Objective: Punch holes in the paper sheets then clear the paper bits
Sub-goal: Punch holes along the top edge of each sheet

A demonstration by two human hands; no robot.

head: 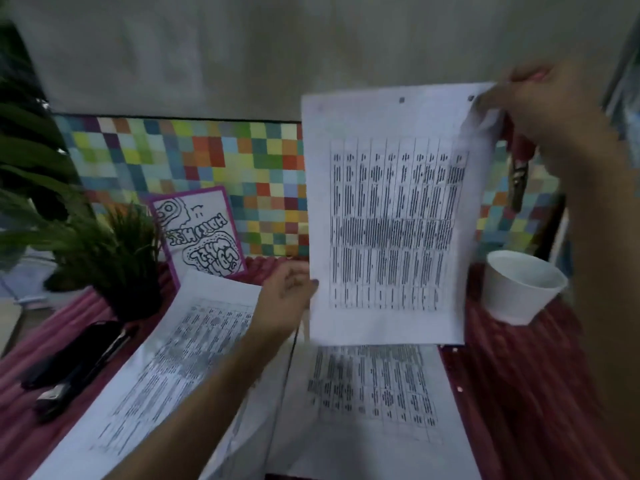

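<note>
A printed paper sheet point(391, 220) is held upright above the table, with two punched holes near its top edge. My left hand point(287, 296) pinches its lower left edge. At the top right corner, my right hand point(543, 109) pinches the sheet. A red-handled metal hole punch point(517, 178) hangs from that same hand behind the sheet. Two more printed sheets lie flat, one to the left point(173, 368) and one below the raised sheet point(374, 403). Small paper bits point(460, 389) lie on the red tablecloth point(519, 393) to the right.
A white paper cup point(519, 289) stands at the right. A black stapler-like tool point(79, 362) lies at the left by a potted plant point(114, 258). A purple-bordered card point(201, 233) leans on a colourful chequered board point(207, 161) at the back.
</note>
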